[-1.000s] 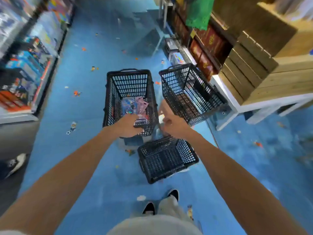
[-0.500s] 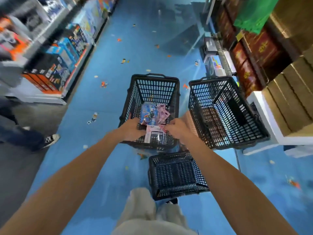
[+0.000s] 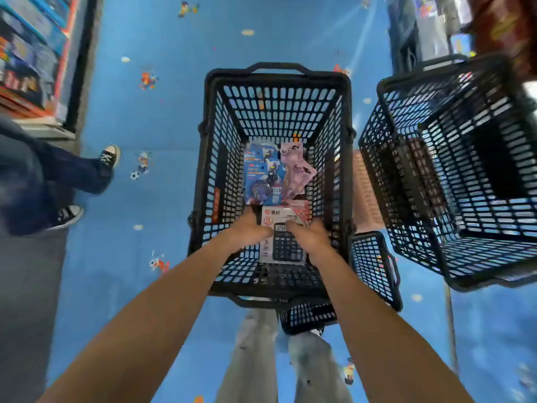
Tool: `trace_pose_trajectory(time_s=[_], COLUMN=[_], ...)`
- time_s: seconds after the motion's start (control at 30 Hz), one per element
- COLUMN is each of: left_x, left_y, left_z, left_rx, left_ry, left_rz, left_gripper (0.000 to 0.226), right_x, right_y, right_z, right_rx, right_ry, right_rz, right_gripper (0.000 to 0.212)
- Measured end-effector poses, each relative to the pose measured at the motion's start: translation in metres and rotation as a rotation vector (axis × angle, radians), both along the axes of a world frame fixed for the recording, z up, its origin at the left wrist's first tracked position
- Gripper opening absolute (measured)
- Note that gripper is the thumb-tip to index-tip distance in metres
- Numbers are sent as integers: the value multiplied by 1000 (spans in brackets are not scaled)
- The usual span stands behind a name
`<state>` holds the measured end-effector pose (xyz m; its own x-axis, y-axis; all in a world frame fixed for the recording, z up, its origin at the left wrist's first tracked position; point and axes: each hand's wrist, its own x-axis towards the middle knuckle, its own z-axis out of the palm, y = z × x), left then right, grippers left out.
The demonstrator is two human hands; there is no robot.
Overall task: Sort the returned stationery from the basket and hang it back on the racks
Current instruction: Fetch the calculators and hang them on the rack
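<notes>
A black plastic basket stands on the blue floor in front of me. Inside it lie a carded black calculator, a blue toy pack and a pink pack. Both my hands reach down into the basket. My left hand grips the calculator card's left edge. My right hand grips its right edge, fingers over the calculator's top. The racks are not in view.
A second black basket stands tilted at the right, a smaller one just below it. Shelves with boxed goods line the left. Another person's legs and sneakers stand at the left. My own legs are below.
My view has dropped closer over the basket. Both hands went from the basket's near rim down inside it and took hold of the calculator card.
</notes>
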<state>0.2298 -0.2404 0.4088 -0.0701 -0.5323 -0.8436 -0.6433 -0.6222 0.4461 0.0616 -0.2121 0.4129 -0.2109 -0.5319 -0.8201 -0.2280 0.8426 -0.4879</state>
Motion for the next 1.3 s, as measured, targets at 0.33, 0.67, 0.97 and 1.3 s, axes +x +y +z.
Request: trace_pose_trajectory(time_s=[0.33, 0.67, 0.97, 1.3], left_x=[-21, -27, -24, -15], left_y=[-11, -8, -8, -5], left_z=[-102, -107, -55, 17], left_rx=[207, 245, 204, 172], left_ry=[96, 90, 59, 80], left_rz=[161, 375, 377, 388], left_gripper=[28, 48, 59, 42], right_x=[11, 19, 16, 17], right_y=[-17, -3, -9, -11], right_z=[-95, -94, -53, 6], right_rx=[193, 187, 184, 148], right_ry=[86, -18, 85, 54], right_rz=[-179, -267, -83, -68], right_gripper=[58, 76, 58, 43])
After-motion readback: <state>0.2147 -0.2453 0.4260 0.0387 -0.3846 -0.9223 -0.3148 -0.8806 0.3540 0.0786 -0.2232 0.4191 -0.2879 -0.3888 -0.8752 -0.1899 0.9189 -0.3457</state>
